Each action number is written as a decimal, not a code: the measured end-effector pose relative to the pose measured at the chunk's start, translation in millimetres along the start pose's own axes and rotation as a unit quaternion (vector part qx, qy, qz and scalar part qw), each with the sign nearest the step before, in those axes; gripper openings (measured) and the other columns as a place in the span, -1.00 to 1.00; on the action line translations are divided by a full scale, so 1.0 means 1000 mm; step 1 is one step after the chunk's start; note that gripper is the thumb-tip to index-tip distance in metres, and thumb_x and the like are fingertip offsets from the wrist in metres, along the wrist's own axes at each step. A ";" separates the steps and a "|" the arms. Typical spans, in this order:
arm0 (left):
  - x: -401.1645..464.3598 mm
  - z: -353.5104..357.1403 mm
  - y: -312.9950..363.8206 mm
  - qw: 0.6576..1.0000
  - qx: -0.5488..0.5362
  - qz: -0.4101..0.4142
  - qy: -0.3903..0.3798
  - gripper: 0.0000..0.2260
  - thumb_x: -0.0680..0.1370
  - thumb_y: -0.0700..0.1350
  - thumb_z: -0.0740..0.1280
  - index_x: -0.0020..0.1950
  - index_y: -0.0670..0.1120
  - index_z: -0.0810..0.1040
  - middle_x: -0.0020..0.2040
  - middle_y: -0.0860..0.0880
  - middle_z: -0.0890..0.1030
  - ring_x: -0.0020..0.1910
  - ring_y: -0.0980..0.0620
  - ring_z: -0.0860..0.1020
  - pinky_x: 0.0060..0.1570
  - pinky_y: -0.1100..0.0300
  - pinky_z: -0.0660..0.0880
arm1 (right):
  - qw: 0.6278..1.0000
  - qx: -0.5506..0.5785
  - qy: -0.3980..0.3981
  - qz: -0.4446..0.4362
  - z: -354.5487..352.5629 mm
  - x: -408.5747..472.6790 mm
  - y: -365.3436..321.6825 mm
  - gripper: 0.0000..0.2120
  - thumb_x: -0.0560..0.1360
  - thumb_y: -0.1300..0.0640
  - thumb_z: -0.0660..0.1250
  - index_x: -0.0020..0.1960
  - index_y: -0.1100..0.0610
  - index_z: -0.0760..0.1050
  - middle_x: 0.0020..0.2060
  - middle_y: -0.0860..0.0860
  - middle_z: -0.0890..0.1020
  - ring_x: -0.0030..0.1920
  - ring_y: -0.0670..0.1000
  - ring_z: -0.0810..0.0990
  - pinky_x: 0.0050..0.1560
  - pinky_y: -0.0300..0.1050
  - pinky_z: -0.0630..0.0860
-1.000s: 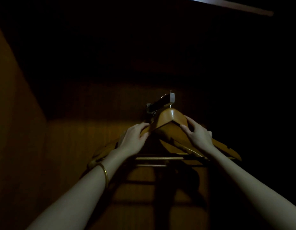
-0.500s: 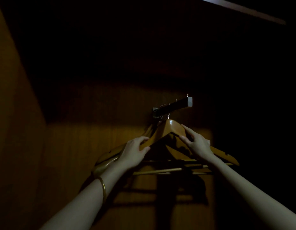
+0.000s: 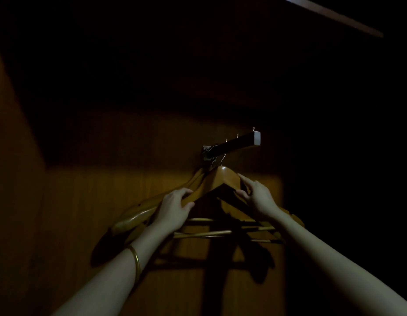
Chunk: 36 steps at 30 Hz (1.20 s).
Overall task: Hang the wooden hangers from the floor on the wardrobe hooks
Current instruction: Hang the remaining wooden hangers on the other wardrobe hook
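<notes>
Dim wardrobe interior, lit patch on the back panel (image 3: 88, 201). Landmark: the hook bar (image 3: 234, 143), which is fixed to that panel and projects forward, small pegs seen on top. Left of and below the bar, a gold bangle (image 3: 135, 258) is worn on the left wrist. The left hand (image 3: 175, 207) is curled round the left arm of the front wooden hanger (image 3: 225, 181), thumb underneath, so its grip is closed on the wood. The hanger's peak sits just under the bar, its metal hook reaching up to the bar; whether it is fully seated cannot be told. More wooden hangers (image 3: 138, 215) are stacked behind it, below the bar. Below and right of the bar, the right arm of the front hanger is pinched by the right hand (image 3: 258, 197), between thumb and fingertips.
</notes>
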<state>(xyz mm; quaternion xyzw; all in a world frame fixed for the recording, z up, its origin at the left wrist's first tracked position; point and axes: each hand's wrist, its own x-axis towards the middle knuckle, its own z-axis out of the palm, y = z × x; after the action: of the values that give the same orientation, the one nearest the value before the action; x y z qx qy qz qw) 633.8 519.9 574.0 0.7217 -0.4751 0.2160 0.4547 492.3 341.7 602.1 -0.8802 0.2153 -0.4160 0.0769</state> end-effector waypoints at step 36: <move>-0.046 0.022 0.043 0.982 0.151 0.063 0.089 -0.66 0.50 -0.09 0.28 0.27 -0.07 0.39 0.26 -0.03 0.41 0.31 0.00 0.28 0.26 0.07 0.26 | 0.998 -0.026 -0.018 -0.050 -0.004 -0.054 0.018 -0.32 0.51 -0.04 0.25 0.51 0.05 -0.01 0.46 0.08 0.20 0.45 0.12 0.12 0.43 0.12 0.21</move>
<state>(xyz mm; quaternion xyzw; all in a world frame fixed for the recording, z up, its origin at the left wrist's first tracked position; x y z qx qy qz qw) 571.9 518.1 548.4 0.7286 -0.4389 0.3771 0.3665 453.4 350.0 560.7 -0.8989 0.1807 -0.3974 0.0366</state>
